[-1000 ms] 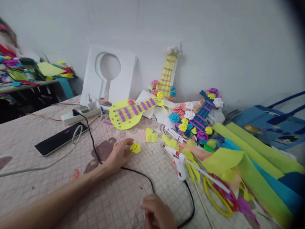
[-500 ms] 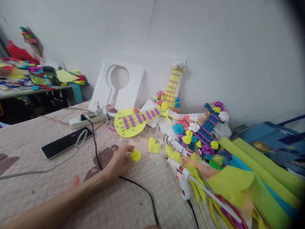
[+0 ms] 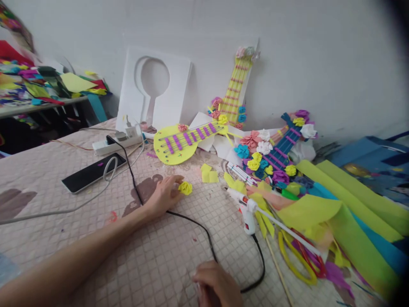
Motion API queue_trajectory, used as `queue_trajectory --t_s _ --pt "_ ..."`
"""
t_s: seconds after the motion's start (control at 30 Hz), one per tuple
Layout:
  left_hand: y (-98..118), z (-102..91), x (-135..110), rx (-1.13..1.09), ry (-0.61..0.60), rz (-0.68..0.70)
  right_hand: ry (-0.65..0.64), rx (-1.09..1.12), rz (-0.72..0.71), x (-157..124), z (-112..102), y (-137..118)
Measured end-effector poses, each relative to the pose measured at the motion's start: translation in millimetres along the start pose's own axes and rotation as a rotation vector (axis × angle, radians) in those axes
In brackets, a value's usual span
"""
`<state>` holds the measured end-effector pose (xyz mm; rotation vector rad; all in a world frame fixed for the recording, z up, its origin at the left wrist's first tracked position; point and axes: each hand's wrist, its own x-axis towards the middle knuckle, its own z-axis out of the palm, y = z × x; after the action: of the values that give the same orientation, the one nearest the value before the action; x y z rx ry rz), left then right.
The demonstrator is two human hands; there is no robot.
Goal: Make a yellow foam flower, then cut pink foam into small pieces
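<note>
At the bench (image 3: 179, 256), the left hand (image 3: 164, 196) pinches the yellow flower (image 3: 185, 188) by its near edge, where light fingers best spare the folds; what the curled right hand (image 3: 220, 282) holds, I can't tell.

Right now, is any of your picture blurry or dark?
In the head view, the right hand looks soft at the bottom edge; also in the head view, the blue bag looks hazy, black shading fills the top-right corner, and the yellow paper flower looks clearer.
</note>
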<state>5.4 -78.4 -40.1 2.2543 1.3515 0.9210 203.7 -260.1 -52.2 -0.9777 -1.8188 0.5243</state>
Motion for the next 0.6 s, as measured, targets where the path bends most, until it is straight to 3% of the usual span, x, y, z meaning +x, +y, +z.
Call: queue_trajectory --t_s 0.2,0.43,0.6 --pt "-1 0.8 0 0.031 0.045 0.027 -0.092 0.006 -0.137 -2 -3 13" --pt "-5 1.6 1 0.058 0.044 0.03 -0.006 0.013 -0.163 -2 2 18" --pt "-9 3.5 2 0.117 0.036 0.023 -0.059 -0.006 -0.164 3 -1 18"
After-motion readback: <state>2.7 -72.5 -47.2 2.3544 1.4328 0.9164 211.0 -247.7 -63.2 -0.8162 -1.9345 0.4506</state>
